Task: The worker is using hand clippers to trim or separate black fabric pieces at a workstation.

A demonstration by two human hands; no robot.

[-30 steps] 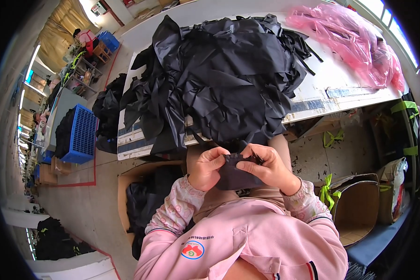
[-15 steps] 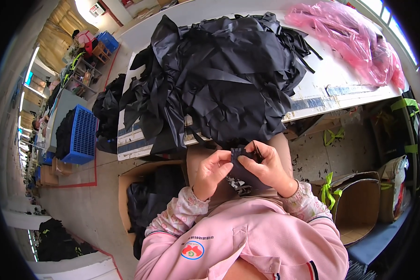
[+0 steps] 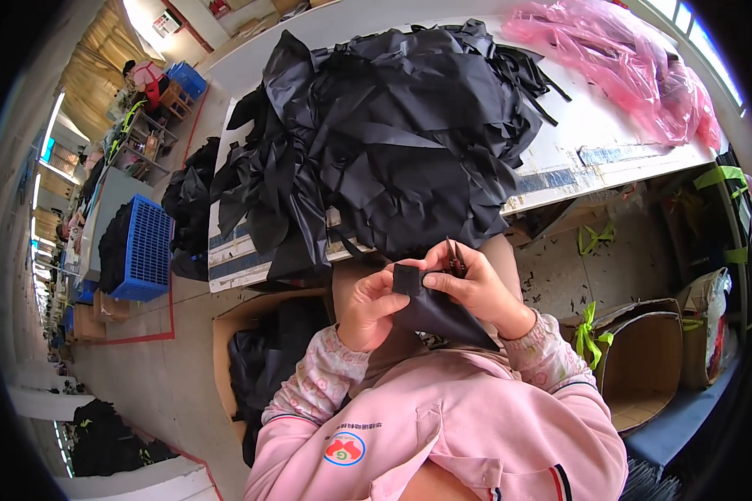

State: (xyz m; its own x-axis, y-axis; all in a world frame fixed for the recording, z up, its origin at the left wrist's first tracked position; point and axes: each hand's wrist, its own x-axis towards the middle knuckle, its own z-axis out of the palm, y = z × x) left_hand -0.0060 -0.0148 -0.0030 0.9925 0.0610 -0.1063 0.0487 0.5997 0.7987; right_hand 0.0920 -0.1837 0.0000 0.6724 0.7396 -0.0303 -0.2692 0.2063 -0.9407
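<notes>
Between my two hands, above my lap, is a black fabric piece point(image 3: 437, 320) with a small dark square patch point(image 3: 406, 280) at its top edge. My left hand point(image 3: 371, 307) pinches the left side of it between thumb and fingers. My right hand point(image 3: 478, 284) grips the fabric's right side with the thumb on top. A small pair of dark metal snips point(image 3: 454, 257) is tucked in the fingers of that same hand, its points sticking up. Just beyond both hands, a large heap of black fabric pieces point(image 3: 418, 142) hangs over the table's near edge.
The white table point(image 3: 564, 163) has worn edges; pink plastic sheeting point(image 3: 635, 71) lies at its far right. A cardboard box of black fabric point(image 3: 221, 334) stands to my left, an open carton point(image 3: 643, 367) to my right. A blue crate point(image 3: 146, 250) stands farther left.
The black fabric has been turned: its dark square patch now faces up and a pointed corner hangs toward the right. Both hands stay close together, the snips still in the right.
</notes>
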